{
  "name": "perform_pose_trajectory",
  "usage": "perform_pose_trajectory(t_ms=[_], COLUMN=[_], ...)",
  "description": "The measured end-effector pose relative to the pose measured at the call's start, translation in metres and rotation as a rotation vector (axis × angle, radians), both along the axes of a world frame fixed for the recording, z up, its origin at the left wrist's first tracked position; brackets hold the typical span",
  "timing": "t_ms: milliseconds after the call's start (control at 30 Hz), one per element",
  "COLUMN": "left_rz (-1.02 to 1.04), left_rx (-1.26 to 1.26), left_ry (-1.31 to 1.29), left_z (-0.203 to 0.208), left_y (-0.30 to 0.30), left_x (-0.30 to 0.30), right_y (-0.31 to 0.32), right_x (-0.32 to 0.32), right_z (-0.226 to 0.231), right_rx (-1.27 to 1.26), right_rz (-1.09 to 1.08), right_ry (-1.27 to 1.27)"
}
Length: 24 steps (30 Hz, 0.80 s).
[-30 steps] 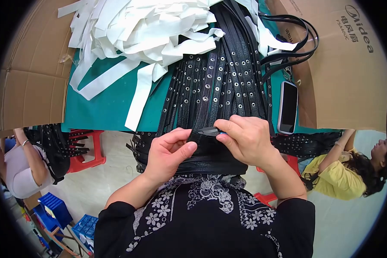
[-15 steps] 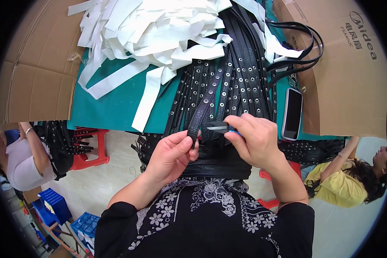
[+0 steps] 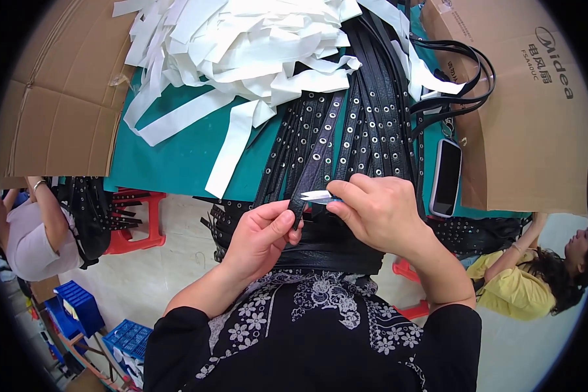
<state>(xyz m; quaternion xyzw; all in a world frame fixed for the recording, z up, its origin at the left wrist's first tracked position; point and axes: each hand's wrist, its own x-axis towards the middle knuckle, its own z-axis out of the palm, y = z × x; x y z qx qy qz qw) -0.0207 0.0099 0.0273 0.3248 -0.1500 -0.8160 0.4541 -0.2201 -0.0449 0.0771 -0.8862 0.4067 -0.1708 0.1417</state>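
Observation:
My left hand (image 3: 261,236) is closed, pinching the end of a black leather belt (image 3: 309,175) between thumb and fingers. This belt has a row of metal eyelets and runs away from me over the green tabletop (image 3: 166,173). Closed round a small pair of thread snips (image 3: 317,195), my right hand (image 3: 387,212) holds their pale blades at the belt's edge, just above my left fingertips. Whether the blades touch the leather I cannot tell. Beneath and beyond lie many similar eyelet belts (image 3: 379,130), side by side, their near ends hanging over the table edge towards my lap.
White fabric strips (image 3: 255,39) are heaped at the back. A phone (image 3: 445,178) lies right of the belts, beside a cardboard box (image 3: 516,117); more cardboard (image 3: 65,111) stands left. Co-workers sit at both sides, near a red stool (image 3: 151,225) and blue crates (image 3: 81,307).
My right hand has brought the snips left, up to the belt's edge, and their blades have turned to show brighter. My left hand keeps its pinch on the belt end.

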Motion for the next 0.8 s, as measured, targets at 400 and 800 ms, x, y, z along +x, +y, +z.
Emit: perform_pose_trajectory(t_ms=[400, 800], left_rz=[-0.024, -0.017], left_rx=[0.097, 0.045], left_ry=[0.105, 0.006], left_z=[0.008, 0.008], left_y=[-0.008, -0.004], left_x=[0.005, -0.001], right_y=[0.002, 0.025], right_x=[-0.011, 0.000], right_z=[-0.009, -0.018], right_rx=[-0.065, -0.039], right_rz=[-0.001, -0.043], right_ry=[-0.202, -0.118])
